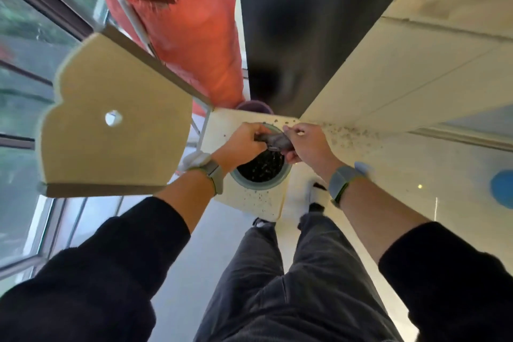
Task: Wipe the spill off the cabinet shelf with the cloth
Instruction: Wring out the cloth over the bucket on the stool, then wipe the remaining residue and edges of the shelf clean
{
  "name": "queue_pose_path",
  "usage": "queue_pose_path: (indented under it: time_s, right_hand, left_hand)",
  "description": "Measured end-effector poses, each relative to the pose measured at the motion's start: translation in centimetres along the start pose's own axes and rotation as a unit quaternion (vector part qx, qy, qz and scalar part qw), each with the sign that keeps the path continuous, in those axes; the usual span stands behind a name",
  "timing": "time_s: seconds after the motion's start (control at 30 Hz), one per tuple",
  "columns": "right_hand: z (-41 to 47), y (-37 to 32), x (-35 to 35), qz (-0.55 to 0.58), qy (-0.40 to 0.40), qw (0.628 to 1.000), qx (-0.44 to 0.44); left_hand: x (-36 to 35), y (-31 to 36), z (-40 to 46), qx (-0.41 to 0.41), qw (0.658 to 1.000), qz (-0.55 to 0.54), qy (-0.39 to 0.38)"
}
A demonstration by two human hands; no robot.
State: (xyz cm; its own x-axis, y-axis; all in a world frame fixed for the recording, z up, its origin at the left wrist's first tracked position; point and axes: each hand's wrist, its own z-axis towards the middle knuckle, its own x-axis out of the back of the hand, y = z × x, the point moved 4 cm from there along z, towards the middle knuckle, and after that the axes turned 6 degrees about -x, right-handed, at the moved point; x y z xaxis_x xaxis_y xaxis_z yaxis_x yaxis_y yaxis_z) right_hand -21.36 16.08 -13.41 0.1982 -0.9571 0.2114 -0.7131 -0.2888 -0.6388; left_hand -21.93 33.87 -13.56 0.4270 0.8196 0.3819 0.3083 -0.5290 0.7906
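Both hands hold a small dark grey cloth (273, 141) bunched between them, over a round grey-rimmed container (259, 185) filled with dark crumbs. My left hand (241, 142) grips the cloth's left end, my right hand (304, 141) its right end. The container sits on a low cream shelf (249, 201) speckled with dark crumbs. More crumbs (349, 134) lie scattered along the cream ledge to the right of my right hand.
A cream shelf panel with a small hole (111, 119) juts out at the left, above the low shelf. An orange bag (191, 36) hangs behind it by the window. A dark panel (305, 22) rises straight ahead. My legs and white shoes stand on the glossy floor below.
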Motion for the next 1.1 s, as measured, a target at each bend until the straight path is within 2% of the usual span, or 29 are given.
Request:
queue_pose_path:
  time_s: [0.1, 0.2, 0.27, 0.47, 0.53, 0.63, 0.77, 0.93, 1.1]
  right_hand:
    - [-1.5, -1.1, 2.1, 0.049, -0.041, 0.998, 0.011]
    - [-3.1, -2.2, 5.2, 0.069, -0.083, 0.993, 0.036]
    - [-4.1, -3.1, 7.9, 0.067, -0.068, 0.994, 0.059]
    - [-7.0, -4.5, 17.1, 0.035, 0.044, 0.994, 0.089]
    - [-7.7, -4.7, 20.4, 0.075, 0.021, 0.993, 0.085]
    - [-8.5, -4.8, 25.8, 0.104, -0.033, 0.99, 0.094]
    - [-8.9, -5.1, 33.3, 0.052, 0.007, 0.99, 0.129]
    - [-9.5, -5.6, 40.7, 0.054, 0.054, 0.984, 0.159]
    - [-10.4, -6.8, 45.4, 0.097, -0.009, 0.974, 0.205]
  left_hand:
    - [-0.1, 2.9, 0.1, -0.042, 0.994, 0.096, -0.002]
    - [-1.0, 6.2, 0.5, -0.052, 0.997, 0.047, -0.031]
    - [-1.8, 9.0, 0.7, -0.076, 0.996, 0.032, -0.03]
    - [-6.1, 17.5, 1.6, -0.145, 0.985, 0.089, -0.022]
    - [-8.2, 21.1, 1.9, -0.155, 0.983, 0.093, -0.021]
    - [-12.0, 25.9, 2.4, -0.159, 0.986, 0.051, -0.026]
    - [-16.2, 30.5, 3.3, -0.137, 0.988, -0.058, -0.039]
    - [-19.3, 36.2, 4.0, -0.129, 0.976, -0.168, -0.041]
    - [-22.1, 41.2, 6.2, -0.165, 0.979, -0.116, 0.02]
